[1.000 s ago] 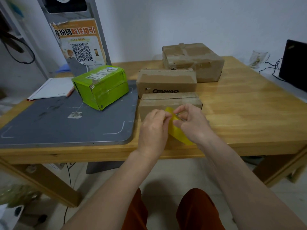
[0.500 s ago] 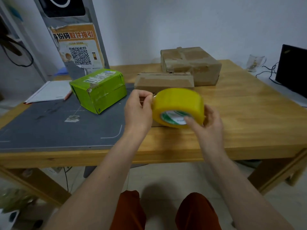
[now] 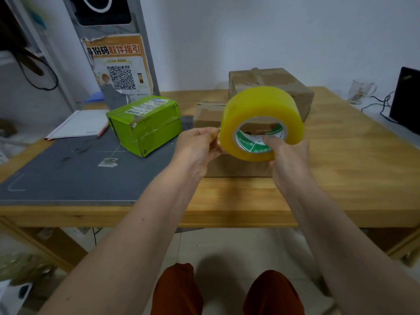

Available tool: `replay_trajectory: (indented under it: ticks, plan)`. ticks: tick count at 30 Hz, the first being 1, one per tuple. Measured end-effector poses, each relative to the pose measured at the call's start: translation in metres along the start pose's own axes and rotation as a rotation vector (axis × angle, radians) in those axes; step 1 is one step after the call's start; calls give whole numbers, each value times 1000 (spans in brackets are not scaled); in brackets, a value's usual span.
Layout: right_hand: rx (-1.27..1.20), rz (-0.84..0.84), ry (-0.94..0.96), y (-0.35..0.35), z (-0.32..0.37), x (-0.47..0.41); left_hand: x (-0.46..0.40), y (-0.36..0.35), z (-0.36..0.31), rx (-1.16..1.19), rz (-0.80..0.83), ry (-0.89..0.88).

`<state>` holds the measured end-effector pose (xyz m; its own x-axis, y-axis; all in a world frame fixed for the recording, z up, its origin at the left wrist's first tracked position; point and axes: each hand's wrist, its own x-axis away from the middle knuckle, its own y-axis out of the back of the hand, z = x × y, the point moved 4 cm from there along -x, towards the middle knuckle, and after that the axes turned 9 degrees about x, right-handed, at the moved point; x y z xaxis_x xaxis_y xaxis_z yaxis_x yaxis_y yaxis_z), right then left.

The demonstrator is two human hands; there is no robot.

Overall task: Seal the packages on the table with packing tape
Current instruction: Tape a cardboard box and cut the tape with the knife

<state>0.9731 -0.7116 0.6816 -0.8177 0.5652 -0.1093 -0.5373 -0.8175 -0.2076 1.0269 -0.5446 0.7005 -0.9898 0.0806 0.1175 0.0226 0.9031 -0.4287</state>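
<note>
right hand (image 3: 287, 155) grips the tape roll (image 3: 261, 122) through its core, left hand (image 3: 196, 144) pinching the loose end at its 9 o'clock, nearest brown box (image 3: 236, 165) sitting right under the roll at 6

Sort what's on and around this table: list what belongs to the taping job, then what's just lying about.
For the job:
- yellow tape roll, held in the right hand; the left hand pinches at its edge
- green box
- three brown cardboard boxes: near, middle, far

Lying about:
- grey mat
- notebook
- glass mug
- QR poster
</note>
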Motion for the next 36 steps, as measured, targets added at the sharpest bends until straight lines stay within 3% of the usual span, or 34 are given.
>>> replay_trajectory:
  ticks: [6, 14, 20, 25, 30, 36]
  plan:
    - [74, -34, 77, -7, 3, -11, -7, 11, 4, 123, -26, 84]
    - [424, 38, 245, -14, 25, -28, -25, 29, -15, 269, 22, 240]
    - [720, 66, 383, -26, 33, -43, -48, 44, -24, 152, 6, 243]
    - [993, 8, 396, -18, 34, -68, -79, 74, -21, 71, -113, 162]
    - [829, -121, 479, -17, 28, -74, -96, 72, 8, -9, -167, 159]
    - [937, -61, 579, -23, 36, -95, -120, 60, 16, -224, -236, 57]
